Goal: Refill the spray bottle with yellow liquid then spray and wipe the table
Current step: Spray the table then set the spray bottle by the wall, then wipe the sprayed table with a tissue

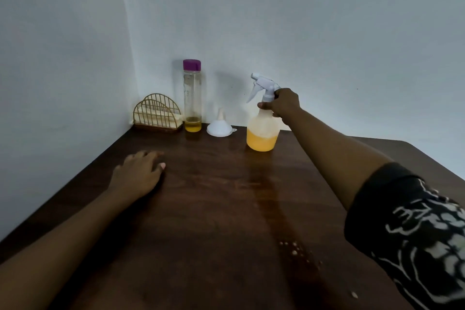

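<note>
Since the dark brown wooden table point(214, 209) has only a few droplets near its front right, I read this as the spray step, with the refill done. The translucent plastic spray bottle with the white trigger head point(261, 133) stands upright at the far side, yellow liquid filling roughly its lower third. The right hand point(284, 103) is wrapped around its neck just under the head, no finger on the trigger. Shift the index onto the trigger, lift straight up, aim the nozzle down at bare wood and away from the wall. The tall clear bottle with the purple cap point(192, 98) is nearly empty; leave it. The wipe likely comes from the gold wire napkin holder point(157, 116) in the corner. The left hand point(138, 173) lies flat on the table, fingers relaxed, holding nothing, free to fetch one. The white plastic funnel point(219, 127) sits mouth-down just beside the sprayer; don't clip it.
</note>
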`<action>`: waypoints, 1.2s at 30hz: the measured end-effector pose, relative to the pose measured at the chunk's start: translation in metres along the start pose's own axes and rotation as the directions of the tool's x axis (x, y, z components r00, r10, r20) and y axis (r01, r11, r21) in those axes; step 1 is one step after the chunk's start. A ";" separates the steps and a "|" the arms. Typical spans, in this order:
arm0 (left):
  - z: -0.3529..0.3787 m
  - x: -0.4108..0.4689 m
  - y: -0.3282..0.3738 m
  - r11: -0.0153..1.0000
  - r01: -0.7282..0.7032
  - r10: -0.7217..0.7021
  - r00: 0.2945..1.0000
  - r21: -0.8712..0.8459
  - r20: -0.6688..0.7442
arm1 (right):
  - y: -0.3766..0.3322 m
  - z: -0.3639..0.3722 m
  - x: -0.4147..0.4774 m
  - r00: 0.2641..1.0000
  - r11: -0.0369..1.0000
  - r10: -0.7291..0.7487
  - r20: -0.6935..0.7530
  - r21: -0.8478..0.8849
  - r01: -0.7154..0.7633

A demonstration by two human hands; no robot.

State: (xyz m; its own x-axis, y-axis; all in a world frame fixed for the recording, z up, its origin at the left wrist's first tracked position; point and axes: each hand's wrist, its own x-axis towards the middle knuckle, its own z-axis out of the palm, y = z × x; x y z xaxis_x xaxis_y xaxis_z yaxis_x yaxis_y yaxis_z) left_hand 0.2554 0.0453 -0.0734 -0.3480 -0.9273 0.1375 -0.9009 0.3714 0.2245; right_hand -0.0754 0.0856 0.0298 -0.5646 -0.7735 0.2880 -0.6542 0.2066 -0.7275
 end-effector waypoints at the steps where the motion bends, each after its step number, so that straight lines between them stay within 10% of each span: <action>1: 0.002 0.005 -0.003 1.000 0.005 -0.006 1.000 -0.007 -0.017 | 0.000 0.005 0.010 1.000 1.000 0.005 -0.006 0.001 -0.005; 20: 0.015 0.021 -0.012 1.000 0.004 -0.004 1.000 0.021 -0.012 | 0.003 0.041 0.064 0.998 0.996 -0.069 0.011 -0.059 0.069; 25: -0.015 0.041 -0.014 0.965 0.102 -0.091 0.994 -0.240 0.059 | -0.018 0.033 0.049 0.969 0.853 0.162 0.187 -0.520 -0.042; 28: -0.048 0.084 -0.025 0.988 0.019 -0.038 0.991 -0.153 -0.127 | -0.048 0.031 0.027 0.997 0.632 -0.075 0.032 -0.772 0.073; 31: -0.076 0.134 -0.027 0.998 -0.036 0.024 0.976 -0.049 -0.215 | -0.090 0.069 0.011 0.897 0.718 -0.388 0.213 -0.540 0.439; 36: -0.081 0.197 -0.029 0.973 -0.174 0.164 0.984 0.154 0.073 | -0.141 0.169 0.007 0.720 0.697 -0.458 0.521 -0.292 0.655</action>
State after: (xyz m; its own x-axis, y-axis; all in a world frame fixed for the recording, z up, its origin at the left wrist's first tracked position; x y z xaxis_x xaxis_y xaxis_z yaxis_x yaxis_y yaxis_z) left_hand 0.2340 -0.1450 0.0249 -0.5094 -0.8545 0.1017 -0.8556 0.5155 0.0459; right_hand 0.0980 -0.0499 0.0296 0.1552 -0.9639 0.2162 -0.9727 -0.1874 -0.1372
